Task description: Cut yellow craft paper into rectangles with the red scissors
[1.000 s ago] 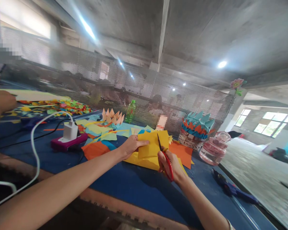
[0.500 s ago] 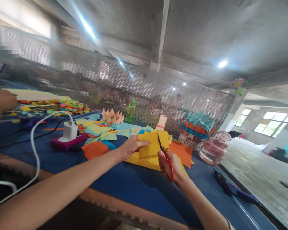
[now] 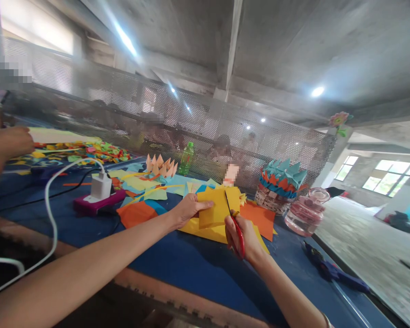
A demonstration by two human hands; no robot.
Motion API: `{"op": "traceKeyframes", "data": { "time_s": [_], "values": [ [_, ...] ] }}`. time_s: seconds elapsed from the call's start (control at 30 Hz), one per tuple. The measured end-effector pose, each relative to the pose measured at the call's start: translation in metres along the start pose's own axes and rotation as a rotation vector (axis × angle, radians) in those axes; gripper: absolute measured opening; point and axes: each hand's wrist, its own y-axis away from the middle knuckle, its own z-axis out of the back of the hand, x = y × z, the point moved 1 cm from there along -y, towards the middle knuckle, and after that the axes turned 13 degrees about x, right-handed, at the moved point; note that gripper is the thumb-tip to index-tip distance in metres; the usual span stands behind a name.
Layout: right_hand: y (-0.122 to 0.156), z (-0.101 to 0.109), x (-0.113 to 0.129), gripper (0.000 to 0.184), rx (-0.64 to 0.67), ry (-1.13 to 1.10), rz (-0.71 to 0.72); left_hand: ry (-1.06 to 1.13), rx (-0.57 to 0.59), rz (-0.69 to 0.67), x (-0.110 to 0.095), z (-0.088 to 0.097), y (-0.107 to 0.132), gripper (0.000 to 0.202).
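Observation:
My left hand [image 3: 188,210] pinches the left edge of a yellow sheet of paper [image 3: 212,212], thumb on top. Red-handled scissors [image 3: 239,241] sit in my right hand [image 3: 244,232], fingers in the loops. Their dark blades lie across the right part of the yellow sheet, where a cut runs in from the lower edge. Below the held sheet, more yellow paper [image 3: 205,231] rests on the blue table [image 3: 177,269]. Orange paper [image 3: 259,219] lies just right of the scissors, and another orange piece [image 3: 136,215] is left of my left hand.
A paper-decorated basket [image 3: 271,200], a pink-tinted jar [image 3: 304,214] and a blue glue gun [image 3: 335,269] stand or lie at right. Behind are a green bottle [image 3: 187,159] and folded peach paper points [image 3: 161,167]. At left are a charger on a purple power strip [image 3: 95,205], a paper-scrap pile [image 3: 99,151] and another person's hand [image 3: 12,143].
The scissor handles have drawn closer together on the yellow sheet. My left hand keeps its hold. The other person's hand at left has moved slightly right.

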Motion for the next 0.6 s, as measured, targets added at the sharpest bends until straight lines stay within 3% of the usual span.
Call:
{"op": "traceKeyframes", "data": {
  "time_s": [0.3, 0.6],
  "values": [
    [0.0003, 0.0041, 0.0013, 0.054, 0.054, -0.021, 0.024, -0.029, -0.002, 0.027, -0.0014, -0.0020, 0.0012, 0.039],
    [-0.0007, 0.0029, -0.0050, 0.058, 0.022, -0.061, 0.037, -0.028, 0.027, 0.029, 0.0022, 0.0003, 0.0010, 0.038]
  ]
}}
